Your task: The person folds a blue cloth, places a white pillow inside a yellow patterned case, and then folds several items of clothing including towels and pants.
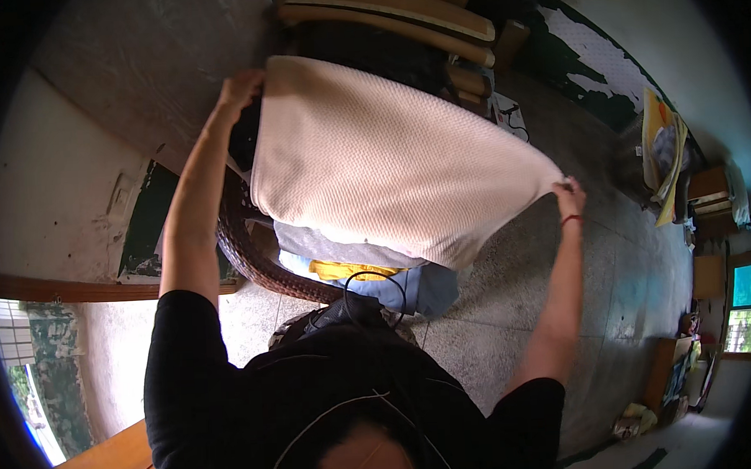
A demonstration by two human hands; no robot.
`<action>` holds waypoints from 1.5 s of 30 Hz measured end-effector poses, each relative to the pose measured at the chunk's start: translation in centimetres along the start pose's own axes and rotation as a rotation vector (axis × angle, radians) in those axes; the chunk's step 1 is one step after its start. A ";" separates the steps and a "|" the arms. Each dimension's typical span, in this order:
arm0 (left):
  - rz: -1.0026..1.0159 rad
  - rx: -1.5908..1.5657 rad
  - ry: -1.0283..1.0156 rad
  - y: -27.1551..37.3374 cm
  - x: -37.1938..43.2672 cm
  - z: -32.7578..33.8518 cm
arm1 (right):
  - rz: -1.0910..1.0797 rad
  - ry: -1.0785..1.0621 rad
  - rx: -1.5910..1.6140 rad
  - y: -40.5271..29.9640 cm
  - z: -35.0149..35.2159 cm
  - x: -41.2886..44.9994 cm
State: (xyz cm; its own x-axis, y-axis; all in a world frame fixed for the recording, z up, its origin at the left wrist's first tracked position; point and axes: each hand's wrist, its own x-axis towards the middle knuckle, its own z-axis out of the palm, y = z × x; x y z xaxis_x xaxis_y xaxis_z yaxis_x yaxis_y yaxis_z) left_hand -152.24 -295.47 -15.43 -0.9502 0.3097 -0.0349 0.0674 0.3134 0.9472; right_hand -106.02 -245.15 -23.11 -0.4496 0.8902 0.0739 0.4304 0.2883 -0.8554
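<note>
A cream textured cloth (385, 158), like a towel or small blanket, is spread out before me. My right hand (570, 194), with a red band at the wrist, grips its right corner and pulls it taut. At the cloth's upper left edge is my left hand (243, 89); its fingers are dark and blurred, so its hold cannot be made out. Under the cloth's near edge show a grey cloth (344, 241), a yellow cloth (352, 271) and light blue fabric (438, 291). What supports them is hidden.
A woven wicker armrest (270, 273) curves at the left, close to my body. Brown cardboard pieces (397, 13) lie beyond the cloth. A wall with peeling paint (65, 185) stands on the left. Boxes and a yellow bag (664, 153) are at the far right.
</note>
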 end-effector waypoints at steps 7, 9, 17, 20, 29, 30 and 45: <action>-0.222 0.799 -0.259 -25.8 -6.6 5.6 | 0.603 -0.605 -0.311 7.9 15.2 -14.9; -0.405 0.482 -0.180 -26.2 -8.6 6.7 | 1.036 -0.416 0.108 13.0 17.0 -18.4; -0.873 0.075 0.069 -21.0 -12.4 6.3 | 1.437 -0.284 0.909 12.9 17.8 -22.8; -0.835 -0.115 0.134 -21.4 -12.7 5.2 | 1.338 -0.232 1.236 12.8 18.4 -21.1; -0.410 -0.727 -0.016 -11.4 -15.3 1.7 | 0.498 -0.219 1.253 5.9 8.6 -14.7; -0.406 -0.648 -0.025 -12.1 -15.8 1.6 | 0.482 -0.174 1.214 5.9 7.4 -14.8; -0.538 -0.335 -0.011 -20.5 -19.5 2.3 | -0.315 -0.233 0.544 -18.5 21.8 -17.1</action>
State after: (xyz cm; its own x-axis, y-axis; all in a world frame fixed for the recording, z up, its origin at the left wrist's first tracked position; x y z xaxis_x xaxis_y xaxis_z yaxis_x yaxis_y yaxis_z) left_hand -134.45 -305.90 -34.88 -0.8212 0.1973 -0.5354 -0.5193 0.1306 0.8446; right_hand -123.35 -273.44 -19.78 -0.6726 0.6758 0.3016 -0.1771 0.2487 -0.9522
